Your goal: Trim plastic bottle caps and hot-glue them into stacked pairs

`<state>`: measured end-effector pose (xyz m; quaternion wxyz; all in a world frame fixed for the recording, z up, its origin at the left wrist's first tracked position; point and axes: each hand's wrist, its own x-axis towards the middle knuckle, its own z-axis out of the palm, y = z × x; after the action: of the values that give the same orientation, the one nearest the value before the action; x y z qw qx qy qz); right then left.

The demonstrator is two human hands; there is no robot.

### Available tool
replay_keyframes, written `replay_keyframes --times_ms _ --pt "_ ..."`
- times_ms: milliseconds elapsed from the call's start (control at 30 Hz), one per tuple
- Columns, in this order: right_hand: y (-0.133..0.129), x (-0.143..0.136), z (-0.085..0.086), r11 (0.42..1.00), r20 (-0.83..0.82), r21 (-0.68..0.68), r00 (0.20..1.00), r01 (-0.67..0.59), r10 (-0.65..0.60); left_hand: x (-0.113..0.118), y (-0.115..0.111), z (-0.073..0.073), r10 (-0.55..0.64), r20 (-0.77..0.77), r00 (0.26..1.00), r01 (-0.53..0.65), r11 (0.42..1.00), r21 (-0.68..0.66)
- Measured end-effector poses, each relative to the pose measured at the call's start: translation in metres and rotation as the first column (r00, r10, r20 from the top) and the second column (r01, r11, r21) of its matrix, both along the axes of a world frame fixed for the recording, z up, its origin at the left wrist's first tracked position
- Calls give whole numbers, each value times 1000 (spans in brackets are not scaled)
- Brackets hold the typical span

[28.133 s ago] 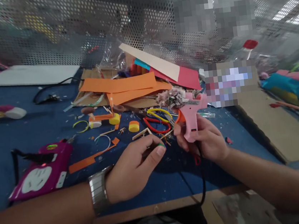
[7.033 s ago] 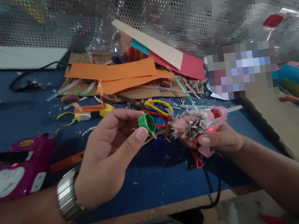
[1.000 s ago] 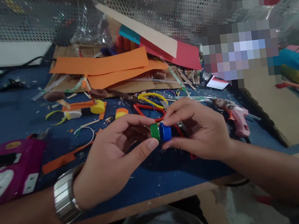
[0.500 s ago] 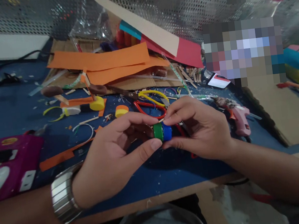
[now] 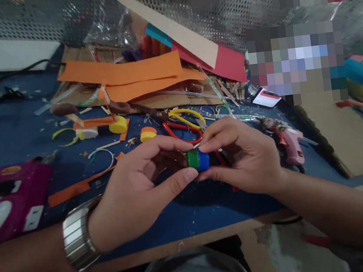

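Note:
A green cap and a blue cap are pressed side by side between my hands, above the front of the blue table. My left hand pinches the green cap from the left, thumb below and fingers above. From the right, my right hand grips the blue cap. A small pale stick end shows between the fingertips at the top of the caps. Just behind my hands lie scissors with red handles and others with yellow handles.
A pink glue gun lies right of my right hand, near a cardboard sheet. At left sits a purple device. Behind are orange paper strips, a yellow-orange cap and a small stick assembly.

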<state>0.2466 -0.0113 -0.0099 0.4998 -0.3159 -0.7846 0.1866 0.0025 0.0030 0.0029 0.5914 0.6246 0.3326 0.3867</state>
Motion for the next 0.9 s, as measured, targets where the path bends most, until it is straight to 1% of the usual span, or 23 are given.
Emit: replay_keyframes --times_ms 167,367,500,700,900 --pt "0 -1 0 1000 -2 2 1000 -13 13 -1 0 0 5 -10 1000 -5 1000 -4" --pt "-1 -1 -2 1000 -27 -4 1000 9 -9 1 0 1 3 20 1000 -2 998 -56" --pt "0 -2 -2 1000 -45 2 999 -2 2 0 1 1 9 19 1000 -8 999 -45" --pt "0 -1 0 1000 -23 8 1000 3 -3 -1 1 -1 32 -1 999 -32 999 4" --pt "0 0 2 1000 -3 18 1000 -9 9 -2 1 -3 28 28 999 -28 999 -32"
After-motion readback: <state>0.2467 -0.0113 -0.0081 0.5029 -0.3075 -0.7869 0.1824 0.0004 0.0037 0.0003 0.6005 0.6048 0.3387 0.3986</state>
